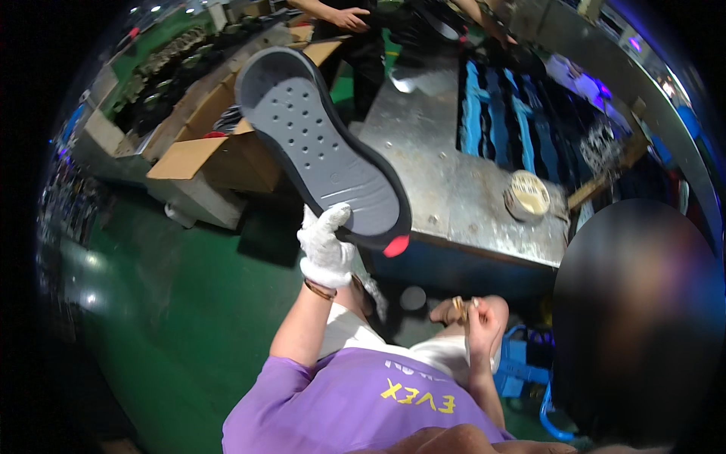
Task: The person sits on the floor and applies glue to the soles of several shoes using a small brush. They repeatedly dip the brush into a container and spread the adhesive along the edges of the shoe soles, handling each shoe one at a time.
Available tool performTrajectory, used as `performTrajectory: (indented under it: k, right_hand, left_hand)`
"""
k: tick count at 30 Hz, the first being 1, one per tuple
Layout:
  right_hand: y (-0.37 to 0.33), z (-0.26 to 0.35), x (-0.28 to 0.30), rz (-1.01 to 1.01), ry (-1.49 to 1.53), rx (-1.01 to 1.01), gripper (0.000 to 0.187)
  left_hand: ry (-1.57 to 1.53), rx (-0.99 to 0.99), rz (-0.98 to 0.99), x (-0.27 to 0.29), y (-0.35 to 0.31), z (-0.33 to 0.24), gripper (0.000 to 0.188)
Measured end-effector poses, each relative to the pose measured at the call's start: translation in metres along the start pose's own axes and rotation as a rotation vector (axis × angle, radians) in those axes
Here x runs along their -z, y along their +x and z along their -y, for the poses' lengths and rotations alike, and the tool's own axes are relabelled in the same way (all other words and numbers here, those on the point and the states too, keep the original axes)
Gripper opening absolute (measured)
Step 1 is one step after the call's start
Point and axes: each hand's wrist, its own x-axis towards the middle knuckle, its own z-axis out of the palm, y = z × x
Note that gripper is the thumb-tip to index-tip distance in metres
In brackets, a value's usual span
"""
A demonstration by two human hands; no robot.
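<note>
My left hand (327, 246), in a white glove, is closed on the near end of a shoe sole (314, 144). The sole has a grey inner face with small round dimples, a black rim and a red tip. It is held up in the air, tilted, left of the metal table. Low over my right thigh, my bare right hand (484, 325) has its fingers pinched together. A small tan and whitish thing (458, 306) shows at its fingertips, too small to make out.
A metal table (423, 181) carries blue and black strips (499, 113) and a round tub (527, 197) of pale stuff. An open cardboard box (227, 163) stands left. Another person's hand (349, 19) is across the table. Blue plastic seat (518, 367) at my right.
</note>
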Motion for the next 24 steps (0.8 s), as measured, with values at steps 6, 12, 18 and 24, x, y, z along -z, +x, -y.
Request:
performTrajectory:
  k: [6, 12, 18, 24]
  right_hand:
    - [-0.014, 0.156, -0.035, 0.066, -0.335, 0.633, 0.012]
    - [-0.023, 0.193, -0.064, 0.07, -0.517, 1.014, 0.023]
    - [-0.027, 0.197, -0.07, 0.104, -0.626, 1.04, 0.02]
    - [-0.029, 0.196, -0.071, 0.053, -0.718, 1.035, 0.017]
  left_hand:
    - [0.176, -0.118, -0.146, -0.046, -0.064, 0.025, 0.054]
    - [0.181, 0.143, -0.075, -0.053, -0.094, 0.022, 0.049]
    - [0.34, 0.041, 0.014, -0.052, -0.107, 0.019, 0.049]
    - [0.476, 0.098, -0.14, -0.054, -0.114, 0.025, 0.052]
